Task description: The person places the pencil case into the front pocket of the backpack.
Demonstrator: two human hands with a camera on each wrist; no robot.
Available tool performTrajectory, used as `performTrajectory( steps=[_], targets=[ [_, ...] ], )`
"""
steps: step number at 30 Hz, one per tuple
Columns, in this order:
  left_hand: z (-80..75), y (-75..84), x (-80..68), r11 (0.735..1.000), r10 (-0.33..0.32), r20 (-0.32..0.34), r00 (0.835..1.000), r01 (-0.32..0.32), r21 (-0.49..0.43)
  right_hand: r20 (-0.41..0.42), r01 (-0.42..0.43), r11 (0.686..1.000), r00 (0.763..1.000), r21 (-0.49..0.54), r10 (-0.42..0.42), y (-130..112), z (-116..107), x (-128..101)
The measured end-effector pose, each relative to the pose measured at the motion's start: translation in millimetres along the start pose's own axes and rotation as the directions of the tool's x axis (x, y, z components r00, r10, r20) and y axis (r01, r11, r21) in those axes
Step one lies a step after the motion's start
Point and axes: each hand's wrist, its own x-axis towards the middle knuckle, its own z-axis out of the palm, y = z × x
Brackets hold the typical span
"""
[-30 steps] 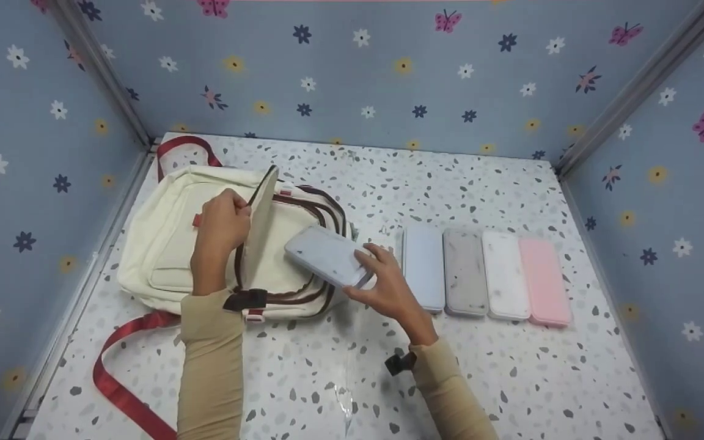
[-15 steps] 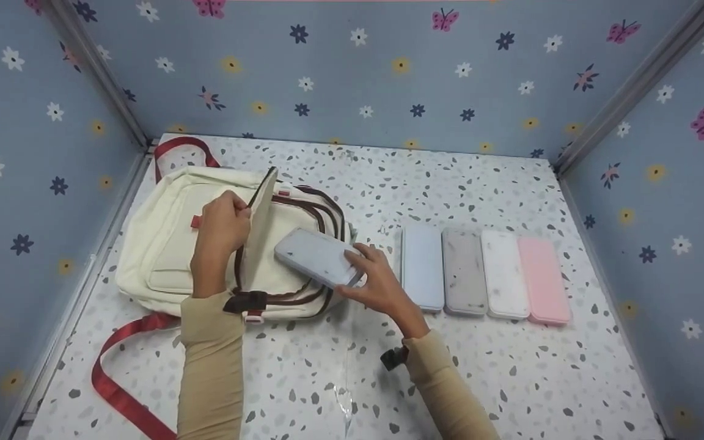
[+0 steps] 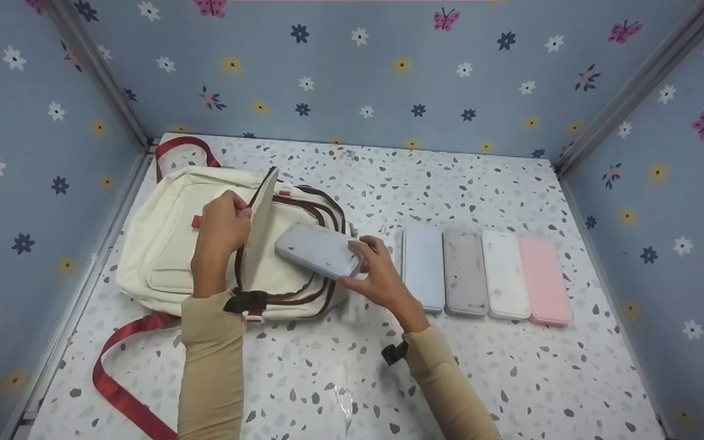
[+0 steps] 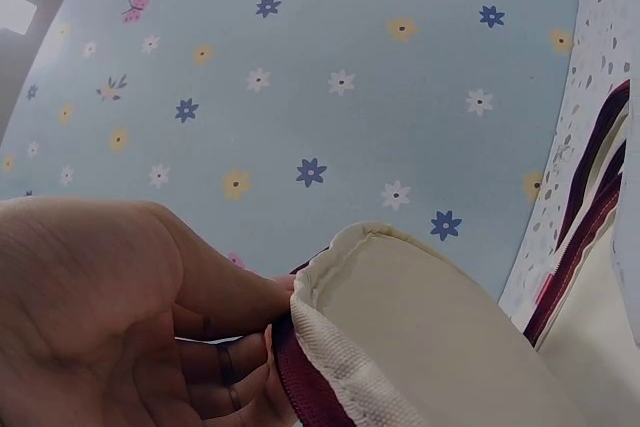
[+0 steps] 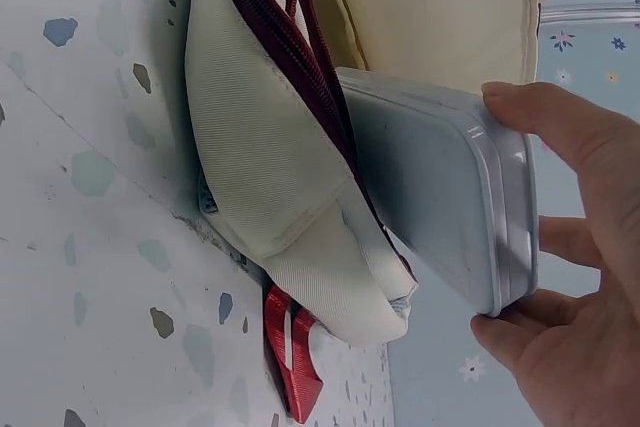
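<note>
I have the left hand [image 3: 222, 227] pinching the rim of the raised flap [image 3: 261, 226] between thumb and fingers, and the right hand [image 3: 381, 278] gripping one end of the pale grey-blue case [image 3: 318, 249], which tilts over the cream backpack [image 3: 162, 244] with its far end at the unzipped mouth; how deep it sits, I cannot tell. My worry is the hold: with only one end gripped, the case could swivel or slip if its leading end catches on the maroon zip [image 5: 285, 57]. Should the left pinch slacken, I think the soft flap could flop onto the case and block it. The speckled white tabletop [image 3: 303, 379] carries the backpack along its left edge, one red strap [image 3: 187, 142] looping at the far-left corner. Towards the right edge, a light-blue case [image 3: 423, 266], a grey case [image 3: 465, 272], a white case [image 3: 505, 275] and a pink case [image 3: 546, 281] lie side by side. Blue wall panels [image 3: 352, 61] printed with flowers and butterflies rise behind the far edge and both sides, joined by metal posts [image 3: 639, 85].
</note>
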Motion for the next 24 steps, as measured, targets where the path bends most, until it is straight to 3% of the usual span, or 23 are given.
performTrajectory(
  steps=[10, 24],
  targets=[
    [-0.2, 0.1, 0.9, 1.0, -0.015, 0.006, 1.0, 0.015, -0.008, -0.008, -0.034, 0.99, 0.999, -0.137, 0.034, -1, 2, 7],
    [-2.0, -1.5, -0.4, 1.0, -0.008, 0.019, 1.0, 0.009, -0.013, 0.002, -0.051, 0.99, 0.999, -0.135, 0.051, -6, 11, 21]
  ],
)
